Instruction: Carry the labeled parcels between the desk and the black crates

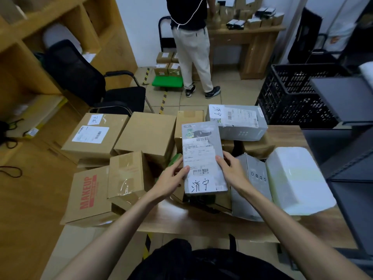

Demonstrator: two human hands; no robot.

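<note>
I hold a grey labeled parcel (202, 158) between both hands above the crowded surface (201, 223): my left hand (171, 178) grips its left edge with the thumb on the shipping label, and my right hand (230, 168) grips its right edge. Handwritten characters sit on a white sticker at its near end. Brown cardboard boxes (145, 134) lie to the left, a second grey parcel (238, 122) beyond, a white foam box (296, 178) to the right. A black crate (290, 93) stands behind the surface, far right

black office chair (96, 81), wooden shelving (50, 27), green trolley (167, 81), standing person (191, 47)
</note>
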